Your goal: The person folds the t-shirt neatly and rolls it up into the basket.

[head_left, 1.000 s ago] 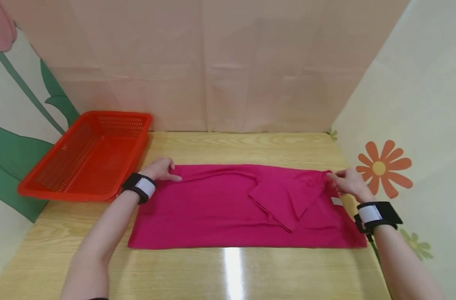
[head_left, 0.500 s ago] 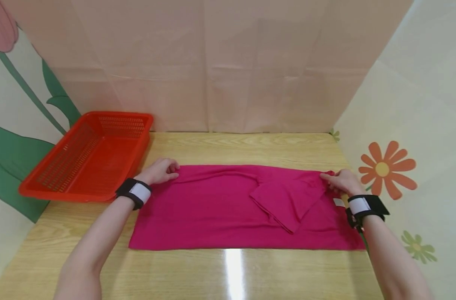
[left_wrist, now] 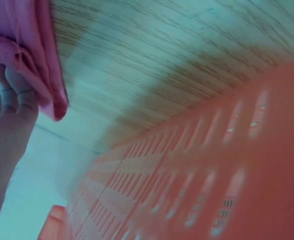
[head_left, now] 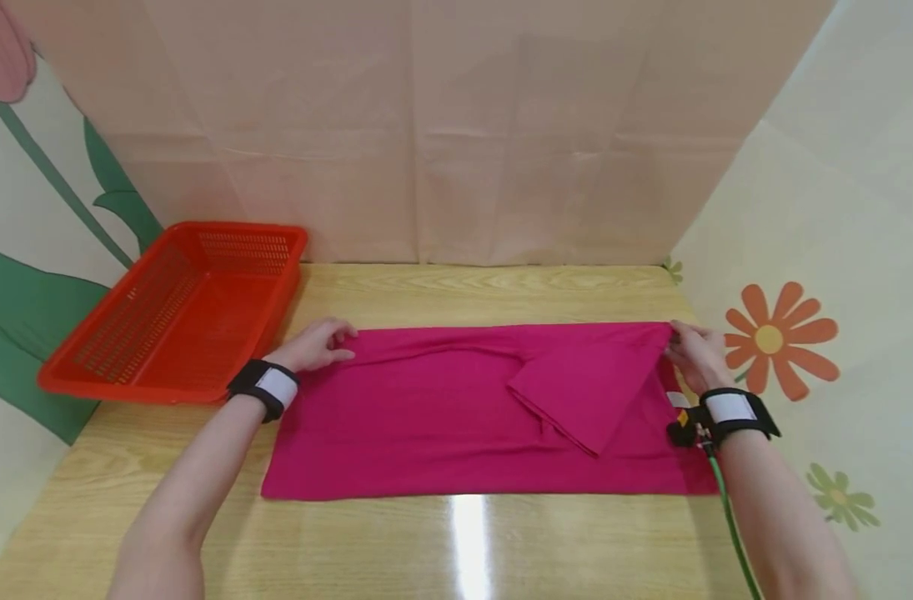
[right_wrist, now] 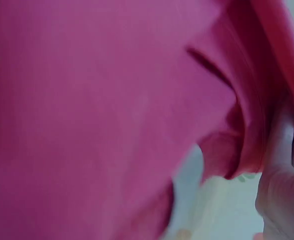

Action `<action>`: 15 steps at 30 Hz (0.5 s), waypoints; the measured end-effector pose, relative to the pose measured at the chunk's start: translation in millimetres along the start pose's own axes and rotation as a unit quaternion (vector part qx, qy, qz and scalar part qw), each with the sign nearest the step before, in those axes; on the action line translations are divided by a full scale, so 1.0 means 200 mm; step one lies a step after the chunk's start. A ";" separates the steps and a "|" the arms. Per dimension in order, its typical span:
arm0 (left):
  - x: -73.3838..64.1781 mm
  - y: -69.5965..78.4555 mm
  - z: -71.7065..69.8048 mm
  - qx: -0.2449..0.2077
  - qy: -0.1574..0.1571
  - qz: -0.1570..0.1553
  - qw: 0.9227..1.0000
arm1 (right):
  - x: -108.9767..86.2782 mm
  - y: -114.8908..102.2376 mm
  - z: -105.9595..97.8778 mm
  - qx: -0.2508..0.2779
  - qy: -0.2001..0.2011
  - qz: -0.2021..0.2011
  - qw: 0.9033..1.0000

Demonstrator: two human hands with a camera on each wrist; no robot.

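A magenta shirt point(head_left: 426, 417) lies folded in a long rectangle on the table, with a sleeve point(head_left: 569, 392) folded down over its right part. A small white label point(head_left: 677, 400) shows near the right end. At the far left corner, my left hand point(head_left: 317, 343) holds the cloth; in the left wrist view its fingers point(left_wrist: 19, 90) are partly hidden by a fold. My right hand point(head_left: 699, 354) pinches the far right corner, slightly raised. In the right wrist view the thumb point(right_wrist: 281, 140) reaches in under the cloth edge.
A red slotted plastic basket point(head_left: 208, 317) stands at the back left, close to my left wrist. A wall with painted flowers point(head_left: 769, 339) borders the right side. A green cable point(head_left: 734, 517) hangs from my right wrist. Bare wood-grain table point(head_left: 366, 550) lies in front of the shirt.
My right hand has pulled the far right corner up and away, straightening the bunched cloth and smoothing the sleeve. The left hand has shifted only slightly to the left.
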State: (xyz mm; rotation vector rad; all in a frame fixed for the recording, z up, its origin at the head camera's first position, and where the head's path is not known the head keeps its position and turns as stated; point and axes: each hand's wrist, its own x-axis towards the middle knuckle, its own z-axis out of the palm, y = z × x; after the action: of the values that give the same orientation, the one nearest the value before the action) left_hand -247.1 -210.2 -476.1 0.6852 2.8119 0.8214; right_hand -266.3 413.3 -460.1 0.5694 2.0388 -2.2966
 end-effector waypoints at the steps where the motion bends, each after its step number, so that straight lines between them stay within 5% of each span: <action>1: 0.00 0.00 0.00 0.001 0.002 -0.005 1.000 | 0.01 0.01 0.01 -0.052 0.019 -0.016 0.998; 3: 0.00 -0.01 0.00 0.005 0.006 -0.014 1.000 | 0.03 0.04 0.02 -0.189 0.044 -0.051 0.980; 7: 0.00 0.00 -0.01 0.032 0.008 -0.016 0.999 | 0.05 0.07 0.04 -0.437 0.091 -0.139 0.884; 12: -0.01 0.09 0.01 0.079 0.027 0.020 0.996 | -0.02 0.06 0.09 -0.504 0.117 -0.257 0.816; 15: 0.00 0.17 0.03 0.098 0.033 0.051 0.993 | -0.10 0.03 0.16 -0.547 0.047 -0.309 0.776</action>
State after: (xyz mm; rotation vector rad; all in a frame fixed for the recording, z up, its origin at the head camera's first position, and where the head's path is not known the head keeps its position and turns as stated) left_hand -232.0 -181.6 -461.9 0.8529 2.9660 0.5966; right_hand -254.1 377.5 -458.7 -0.1080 3.3655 -0.7248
